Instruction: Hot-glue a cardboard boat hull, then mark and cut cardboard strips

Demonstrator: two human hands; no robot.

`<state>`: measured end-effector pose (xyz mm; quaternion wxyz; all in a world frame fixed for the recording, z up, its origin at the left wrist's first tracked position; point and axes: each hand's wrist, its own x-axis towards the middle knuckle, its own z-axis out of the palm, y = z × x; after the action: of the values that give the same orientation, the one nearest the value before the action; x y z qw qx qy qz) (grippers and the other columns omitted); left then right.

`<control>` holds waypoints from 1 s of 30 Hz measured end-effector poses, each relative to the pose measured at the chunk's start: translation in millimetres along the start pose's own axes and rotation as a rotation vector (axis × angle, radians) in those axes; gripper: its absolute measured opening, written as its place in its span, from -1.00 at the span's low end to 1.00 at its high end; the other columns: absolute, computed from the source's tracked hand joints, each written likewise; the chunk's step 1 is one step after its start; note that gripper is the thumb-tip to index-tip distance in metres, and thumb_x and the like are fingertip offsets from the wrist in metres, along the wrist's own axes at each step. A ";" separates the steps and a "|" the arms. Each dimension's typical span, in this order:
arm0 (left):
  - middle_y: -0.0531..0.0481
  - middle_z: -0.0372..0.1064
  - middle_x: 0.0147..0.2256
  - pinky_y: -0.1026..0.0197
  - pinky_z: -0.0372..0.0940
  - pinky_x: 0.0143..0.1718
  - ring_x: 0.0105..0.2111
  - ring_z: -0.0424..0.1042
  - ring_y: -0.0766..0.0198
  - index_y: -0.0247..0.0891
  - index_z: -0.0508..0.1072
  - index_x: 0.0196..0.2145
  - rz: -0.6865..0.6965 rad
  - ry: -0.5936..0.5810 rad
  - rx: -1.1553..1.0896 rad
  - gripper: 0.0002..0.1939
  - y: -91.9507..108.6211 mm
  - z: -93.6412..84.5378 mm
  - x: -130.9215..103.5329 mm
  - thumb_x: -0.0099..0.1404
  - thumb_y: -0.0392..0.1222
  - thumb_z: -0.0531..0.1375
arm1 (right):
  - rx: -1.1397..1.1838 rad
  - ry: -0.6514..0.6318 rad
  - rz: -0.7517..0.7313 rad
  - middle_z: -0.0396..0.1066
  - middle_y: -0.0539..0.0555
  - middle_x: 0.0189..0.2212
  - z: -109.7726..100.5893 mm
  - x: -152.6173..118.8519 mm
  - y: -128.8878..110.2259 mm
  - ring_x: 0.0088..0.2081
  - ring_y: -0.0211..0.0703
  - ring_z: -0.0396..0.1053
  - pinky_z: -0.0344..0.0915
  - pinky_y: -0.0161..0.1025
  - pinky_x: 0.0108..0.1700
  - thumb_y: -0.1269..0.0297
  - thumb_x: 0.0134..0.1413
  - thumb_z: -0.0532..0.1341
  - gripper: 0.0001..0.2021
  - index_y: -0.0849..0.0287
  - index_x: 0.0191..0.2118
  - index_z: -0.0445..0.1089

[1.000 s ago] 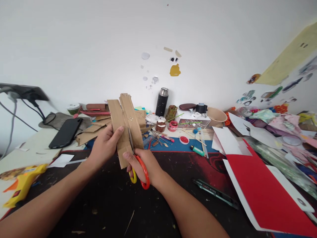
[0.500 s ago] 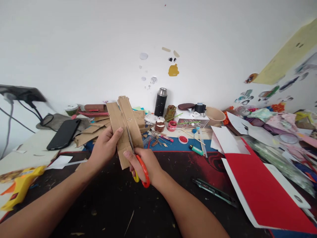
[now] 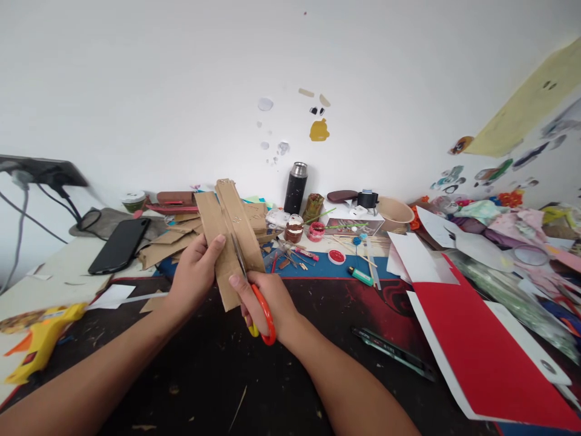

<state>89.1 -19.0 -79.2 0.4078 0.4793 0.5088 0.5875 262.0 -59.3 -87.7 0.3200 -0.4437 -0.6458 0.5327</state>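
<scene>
A long piece of brown cardboard (image 3: 242, 221) is held up above the dark desk mat, with a lengthwise slit splitting it into two strips. My left hand (image 3: 198, 264) is closed on its left strip, thumb on the front face. Closed round the handles of the scissors (image 3: 269, 318) is my right hand (image 3: 267, 297); the handles are red and yellow. The metal blades lie in the slit, pointing up and away from me. The right strip bends outward beside the blades. My right fingers are partly hidden behind the cardboard and handles.
A yellow glue gun (image 3: 43, 339) and a black phone (image 3: 120, 245) lie at left. Cardboard scraps (image 3: 170, 245), a black thermos (image 3: 296, 188) and paint jars stand behind. A utility knife (image 3: 393, 351) and red card (image 3: 490, 351) lie at right.
Hands, scissors and cardboard keep nearly the same place relative to each other. The whole view has shifted slightly; no clear advance of the blades shows.
</scene>
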 end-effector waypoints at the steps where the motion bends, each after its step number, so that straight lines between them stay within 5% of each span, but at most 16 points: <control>1: -0.09 0.68 -0.21 0.05 0.55 -0.23 -0.25 0.63 0.01 -0.20 0.57 -0.10 0.002 0.006 0.003 -0.45 -0.5 -0.3 -0.3 0.28 0.35 0.37 | -0.006 0.004 -0.001 0.38 -0.04 -0.62 0.7 -0.5 -0.2 -0.65 -0.24 0.37 0.25 -0.33 -0.58 -0.43 0.42 0.19 -0.35 0.08 -0.42 0.31; 20: -0.09 0.68 -0.20 0.05 0.53 -0.22 -0.21 0.65 -0.03 -0.20 0.56 -0.07 0.008 0.043 0.063 -0.43 -2.7 -0.2 -4.8 0.33 0.39 0.32 | -0.089 0.060 0.010 0.38 0.04 -0.60 10.1 -2.9 4.5 -0.53 -0.06 0.45 0.28 -0.20 -0.45 -0.46 0.44 0.12 -0.34 0.05 -0.38 0.42; 30: -0.10 0.69 -0.15 0.06 0.54 -0.19 -0.20 0.66 0.00 -0.20 0.57 -0.06 -0.012 0.040 0.015 -0.46 0.0 1.3 -5.2 0.32 0.34 0.35 | -0.257 0.119 -0.075 0.36 0.03 -0.61 11.1 0.0 4.5 -0.51 -0.09 0.40 0.24 -0.16 -0.34 -0.40 0.52 0.06 -0.32 0.03 -0.49 0.25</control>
<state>91.4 -23.7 -80.0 0.3973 0.4677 0.5241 0.5906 253.2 -63.6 -94.6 0.3181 -0.4874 -0.7046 0.4060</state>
